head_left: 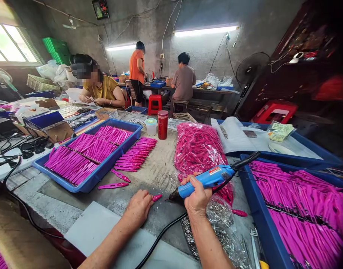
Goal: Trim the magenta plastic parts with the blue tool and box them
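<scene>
"So, where was the piece (pixel 157 197)?"

"On the table (pixel 162 157), held under the left grip (pixel 140 204); the right grip (pixel 198 194) clasped the driver (pixel 205 181), its tip just apart, at the piece's three o'clock."

"And the step?"

"Lining up the driver, I judged; the next move called for holding the piece steady and bringing the tip onto it."

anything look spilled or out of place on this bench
Small metal bits lie loose on the bench beyond the left hand; spilled or set out, I can't tell. One pink piece pokes out beside the right-hand blue tray, away from the neat row.
</scene>
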{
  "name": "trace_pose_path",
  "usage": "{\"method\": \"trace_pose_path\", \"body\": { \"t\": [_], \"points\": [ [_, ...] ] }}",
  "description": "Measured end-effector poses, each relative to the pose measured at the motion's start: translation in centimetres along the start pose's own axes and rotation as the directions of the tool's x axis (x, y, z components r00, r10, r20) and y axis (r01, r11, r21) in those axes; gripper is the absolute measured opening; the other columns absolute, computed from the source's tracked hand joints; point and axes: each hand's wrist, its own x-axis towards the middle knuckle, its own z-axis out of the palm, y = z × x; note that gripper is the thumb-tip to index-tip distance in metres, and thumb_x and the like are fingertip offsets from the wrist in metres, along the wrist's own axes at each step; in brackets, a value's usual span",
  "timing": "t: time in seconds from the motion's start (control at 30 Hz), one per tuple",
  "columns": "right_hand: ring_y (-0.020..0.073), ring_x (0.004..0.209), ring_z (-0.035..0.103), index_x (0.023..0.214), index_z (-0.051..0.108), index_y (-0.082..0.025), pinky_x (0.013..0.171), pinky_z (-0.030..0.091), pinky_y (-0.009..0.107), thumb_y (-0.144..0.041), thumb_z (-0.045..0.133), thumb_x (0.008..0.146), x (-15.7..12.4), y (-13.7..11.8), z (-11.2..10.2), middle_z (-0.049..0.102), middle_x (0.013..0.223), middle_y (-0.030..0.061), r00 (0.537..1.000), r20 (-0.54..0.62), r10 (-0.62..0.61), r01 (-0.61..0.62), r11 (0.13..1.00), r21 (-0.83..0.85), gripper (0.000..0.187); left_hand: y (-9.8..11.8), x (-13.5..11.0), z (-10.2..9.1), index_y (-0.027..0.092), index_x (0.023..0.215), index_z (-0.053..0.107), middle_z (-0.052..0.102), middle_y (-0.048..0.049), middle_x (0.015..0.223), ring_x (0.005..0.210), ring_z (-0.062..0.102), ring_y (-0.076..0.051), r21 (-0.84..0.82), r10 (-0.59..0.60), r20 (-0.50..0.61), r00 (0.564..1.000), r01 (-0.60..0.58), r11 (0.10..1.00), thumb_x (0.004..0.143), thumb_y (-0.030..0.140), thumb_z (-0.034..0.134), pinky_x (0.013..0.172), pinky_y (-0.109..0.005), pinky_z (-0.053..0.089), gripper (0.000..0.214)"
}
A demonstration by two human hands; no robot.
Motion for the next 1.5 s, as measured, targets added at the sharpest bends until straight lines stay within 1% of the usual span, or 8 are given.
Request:
{"method": "trace_pose_path", "body": {
  "t": [0.2, 0.43, 0.6, 0.7, 0.83, 1.0, 1.33, 1.5],
  "points": [
    [0.0143, 0.045, 0.051, 0.081, 0.049, -0.019, 0.051, 0.044, 0.030, -0.030, 0.069, 0.055, -0.1, 0.0, 0.1, 0.053, 0.054, -0.0055, 1.000, -0.012, 0.022, -0.022, 1.000, 0.015, 0.034, 0.1, 0.2, -0.1, 0.020, 0.071, 0.061, 0.060, -0.0036, 0.073, 0.071, 0.056, -0.016, 0.019, 0.014, 0.024, 1.000, -0.015, 1.000, 0.093, 0.024, 0.039, 0.064, -0.026, 0.043, 0.031],
    [0.0143, 0.044, 0.051, 0.081, 0.048, -0.020, 0.050, 0.045, 0.031, -0.032, 0.069, 0.055, -0.1, 0.0, 0.2, 0.052, 0.055, -0.0061, 1.000, -0.007, 0.008, -0.008, 1.000, 0.007, 0.035, 0.5, 0.2, -0.3, 0.020, 0.070, 0.060, 0.058, -0.0030, 0.074, 0.073, 0.054, -0.016, -0.040, -0.034, 0.059, 0.998, 0.037, 0.999, 0.092, 0.023, 0.043, 0.065, -0.027, 0.041, 0.028],
    [0.0144, 0.045, 0.050, 0.082, 0.048, -0.020, 0.052, 0.044, 0.031, -0.030, 0.070, 0.054, -0.1, -0.1, 0.1, 0.052, 0.053, -0.0064, 1.000, 0.003, 0.028, -0.028, 0.999, 0.021, 0.037, 0.8, 0.3, -0.3, 0.019, 0.071, 0.060, 0.059, -0.0035, 0.075, 0.074, 0.055, -0.017, 0.004, -0.063, 0.096, 0.993, 0.063, 0.998, 0.091, 0.020, 0.044, 0.066, -0.027, 0.041, 0.025],
    [0.0141, 0.045, 0.050, 0.081, 0.048, -0.019, 0.052, 0.044, 0.030, -0.029, 0.070, 0.054, -0.2, -0.3, 0.1, 0.053, 0.052, -0.0060, 0.999, 0.001, 0.033, -0.033, 0.999, 0.021, 0.036, 0.9, 0.4, -0.3, 0.019, 0.071, 0.060, 0.059, -0.0036, 0.074, 0.073, 0.055, -0.017, 0.000, -0.052, 0.075, 0.996, 0.052, 0.999, 0.091, 0.020, 0.043, 0.065, -0.026, 0.042, 0.026],
    [0.0144, 0.044, 0.050, 0.080, 0.048, -0.019, 0.050, 0.043, 0.030, -0.030, 0.069, 0.054, -0.2, -0.4, 0.3, 0.052, 0.053, -0.0060, 1.000, -0.013, 0.026, -0.026, 0.999, 0.021, 0.035, 0.4, 0.4, -0.4, 0.020, 0.072, 0.061, 0.059, -0.0034, 0.074, 0.073, 0.056, -0.016, -0.061, -0.029, 0.046, 0.999, 0.032, 0.998, 0.092, 0.024, 0.042, 0.065, -0.025, 0.044, 0.028],
    [0.0140, 0.043, 0.050, 0.079, 0.048, -0.020, 0.049, 0.042, 0.029, -0.031, 0.069, 0.053, -0.1, -0.3, 0.3, 0.051, 0.054, -0.0065, 0.999, -0.016, 0.028, -0.028, 0.999, 0.022, 0.036, -0.3, 0.7, -0.8, 0.020, 0.074, 0.062, 0.060, -0.0027, 0.074, 0.073, 0.057, -0.015, -0.121, -0.069, 0.024, 0.997, 0.071, 0.990, 0.093, 0.029, 0.040, 0.067, -0.024, 0.046, 0.031],
    [0.0142, 0.043, 0.051, 0.080, 0.047, -0.019, 0.050, 0.042, 0.029, -0.033, 0.069, 0.053, 0.1, -0.2, 0.2, 0.050, 0.054, -0.0071, 0.999, -0.024, 0.033, -0.032, 0.999, 0.023, 0.038, 0.3, 0.6, -1.0, 0.020, 0.074, 0.063, 0.061, -0.0039, 0.077, 0.075, 0.057, -0.016, -0.033, -0.078, 0.085, 0.993, 0.081, 0.996, 0.093, 0.026, 0.040, 0.067, -0.025, 0.044, 0.030],
    [0.0136, 0.043, 0.049, 0.080, 0.047, -0.019, 0.050, 0.041, 0.028, -0.034, 0.067, 0.055, -0.1, -0.4, 0.3, 0.051, 0.051, -0.0062, 1.000, 0.004, 0.019, -0.019, 1.000, 0.002, 0.035, 0.5, 0.8, -1.1, 0.019, 0.075, 0.063, 0.062, -0.0040, 0.079, 0.078, 0.058, -0.016, 0.031, -0.092, 0.154, 0.984, 0.089, 0.996, 0.092, 0.022, 0.044, 0.067, -0.025, 0.043, 0.026]
  ]
}}
